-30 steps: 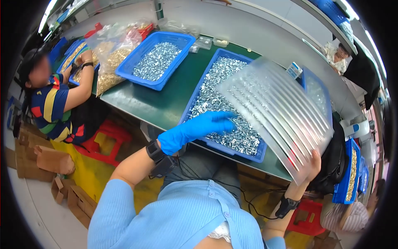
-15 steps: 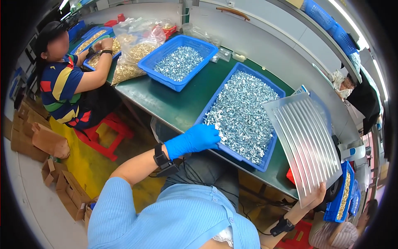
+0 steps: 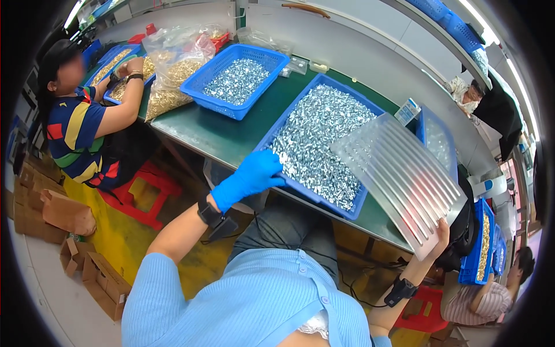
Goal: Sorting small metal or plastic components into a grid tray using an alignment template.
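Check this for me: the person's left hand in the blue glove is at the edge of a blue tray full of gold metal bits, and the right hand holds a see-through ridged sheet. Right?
Not gold: the head view shows silver-coloured metal bits filling the blue tray at the blue-gloved left hand. The right hand does hold the see-through ridged sheet.

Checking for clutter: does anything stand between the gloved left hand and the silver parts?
Nothing visible: the left hand is at the near left corner of the blue tray, close beside the silver parts. The clear ribbed sheet in the right hand overlaps only the tray's right side in this view.
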`<state>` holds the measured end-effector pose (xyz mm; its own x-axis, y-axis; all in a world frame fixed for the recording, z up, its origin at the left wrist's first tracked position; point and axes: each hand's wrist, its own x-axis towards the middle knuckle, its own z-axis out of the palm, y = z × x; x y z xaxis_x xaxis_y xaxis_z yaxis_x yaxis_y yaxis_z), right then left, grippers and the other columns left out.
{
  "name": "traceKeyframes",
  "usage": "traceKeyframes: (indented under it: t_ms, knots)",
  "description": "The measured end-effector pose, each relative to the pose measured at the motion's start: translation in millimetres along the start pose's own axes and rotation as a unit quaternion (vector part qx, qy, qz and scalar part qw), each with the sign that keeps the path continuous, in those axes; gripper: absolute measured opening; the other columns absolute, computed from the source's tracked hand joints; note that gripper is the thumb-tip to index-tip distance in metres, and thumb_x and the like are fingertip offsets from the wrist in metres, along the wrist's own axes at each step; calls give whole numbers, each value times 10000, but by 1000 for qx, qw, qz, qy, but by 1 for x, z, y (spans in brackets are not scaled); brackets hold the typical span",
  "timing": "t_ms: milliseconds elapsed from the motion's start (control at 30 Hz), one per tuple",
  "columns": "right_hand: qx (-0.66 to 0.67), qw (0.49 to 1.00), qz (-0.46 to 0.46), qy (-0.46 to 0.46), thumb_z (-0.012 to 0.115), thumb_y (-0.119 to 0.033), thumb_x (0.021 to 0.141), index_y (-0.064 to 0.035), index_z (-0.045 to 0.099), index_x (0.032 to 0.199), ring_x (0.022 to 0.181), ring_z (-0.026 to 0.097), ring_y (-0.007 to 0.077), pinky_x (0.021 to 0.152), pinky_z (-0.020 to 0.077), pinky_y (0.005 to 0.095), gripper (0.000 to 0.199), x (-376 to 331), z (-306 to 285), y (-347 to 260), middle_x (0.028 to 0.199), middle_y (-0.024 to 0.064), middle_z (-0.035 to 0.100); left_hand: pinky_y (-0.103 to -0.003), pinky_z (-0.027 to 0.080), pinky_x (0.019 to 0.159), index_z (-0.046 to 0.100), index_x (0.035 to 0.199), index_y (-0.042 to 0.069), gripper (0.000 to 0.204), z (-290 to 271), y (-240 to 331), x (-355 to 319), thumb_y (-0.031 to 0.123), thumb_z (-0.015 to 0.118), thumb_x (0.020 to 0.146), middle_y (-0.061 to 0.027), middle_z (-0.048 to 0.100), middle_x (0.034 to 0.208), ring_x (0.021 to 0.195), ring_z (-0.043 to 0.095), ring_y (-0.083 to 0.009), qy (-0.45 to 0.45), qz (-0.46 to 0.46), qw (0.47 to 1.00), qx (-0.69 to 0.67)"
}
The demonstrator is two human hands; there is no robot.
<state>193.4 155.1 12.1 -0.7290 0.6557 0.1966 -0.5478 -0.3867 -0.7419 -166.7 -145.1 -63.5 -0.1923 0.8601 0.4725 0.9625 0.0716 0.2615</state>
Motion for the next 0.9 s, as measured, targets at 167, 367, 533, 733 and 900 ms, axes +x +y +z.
traceKeyframes:
  t_ms: [167,367,533,733,900]
  knots:
    - [11,998,48,47,467,-225,862,39,505,1077,508,533,152,429,463,267,342,7,-6,1,822,132,599,-401,437,767,584,944,11,392,-20,15,15,364,641,784,-168,551,916,872,542,-335,-86,-120,976,-161]
    - [-10,992,18,125,449,-263,873,68,495,1072,346,419,106,287,358,207,389,22,5,16,784,168,606,-454,293,1024,380,1273,-69,679,38,-20,100,464,495,868,-270,322,1352,1261,311,-397,-30,-205,975,-77]
    - [26,994,75,78,466,-269,869,58,505,1068,382,466,101,303,388,214,385,19,-17,8,801,135,605,-487,254,1041,344,1304,-72,727,84,-60,152,492,477,866,-267,270,1384,1288,241,-430,7,-176,984,38]
    - [122,981,109,100,460,-277,866,111,428,1173,495,608,253,310,436,240,496,27,-24,8,971,335,579,-470,301,1017,408,1312,56,653,100,-62,192,494,518,841,-218,342,1354,1251,316,-402,26,-170,976,136]
    - [66,977,107,170,491,-295,850,114,411,1196,508,617,284,315,453,246,542,45,-20,10,987,350,568,-441,380,954,505,1260,160,531,87,-49,211,454,560,820,-186,394,1316,1188,404,-360,-54,-157,985,51]
